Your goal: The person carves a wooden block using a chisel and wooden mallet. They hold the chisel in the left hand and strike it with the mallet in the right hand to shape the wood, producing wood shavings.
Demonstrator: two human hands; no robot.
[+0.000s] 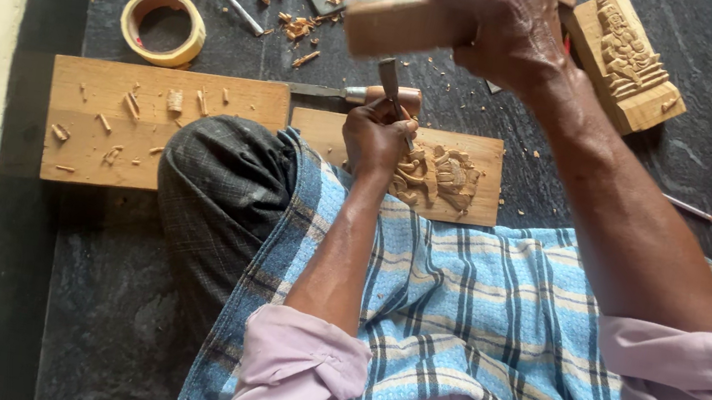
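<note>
Down on the dark stone floor (127,307), the left hand (376,138) is clenched around a chisel (389,77), its tip set on the half-carved wooden panel (473,156) lying just past the checked blue cloth (471,309). Above it, the right hand (501,25) grips a blurred wooden mallet (394,24). Beside the panel lie a plain board (198,131) strewn with chips, a tape roll (163,26) and a finished carved block (631,60).

Soft, even daylight, brightest at nine o'clock; shadows faint. The mallet (399,22) at twelve o'clock is motion-blurred; elsewhere sharp.
</note>
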